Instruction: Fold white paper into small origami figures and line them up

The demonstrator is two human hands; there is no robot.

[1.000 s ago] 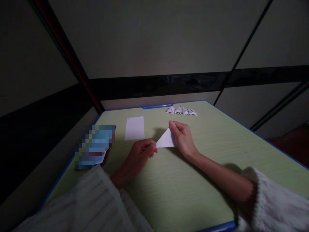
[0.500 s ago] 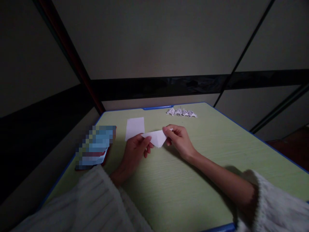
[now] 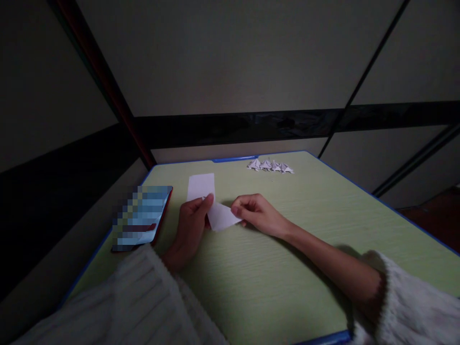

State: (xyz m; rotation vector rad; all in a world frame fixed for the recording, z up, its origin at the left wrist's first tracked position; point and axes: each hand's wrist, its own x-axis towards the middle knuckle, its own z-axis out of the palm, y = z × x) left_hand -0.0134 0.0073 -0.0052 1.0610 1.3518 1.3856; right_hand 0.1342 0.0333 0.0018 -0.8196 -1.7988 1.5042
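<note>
Between my two hands is a small folded piece of white paper (image 3: 223,218), held just above the table. My left hand (image 3: 194,215) pinches its left end, thumb on top. At the right corner, the thumb and fingers of my right hand (image 3: 257,213) close on the paper. Just behind my left hand lies a flat white sheet of paper (image 3: 201,184), its lower part hidden by that hand.
The pale green table (image 3: 287,278) has a blue rim. A phone-like device (image 3: 143,215) with a lit, blurred screen and red edge lies at the left. Several folded white paper shapes (image 3: 269,166) sit in a row near the far edge. Behind stand cabinet panels (image 3: 233,62).
The folded paper has turned and tilted, its right end now lower. My right hand has moved down and left; my left thumb has shifted up and left on the paper.
</note>
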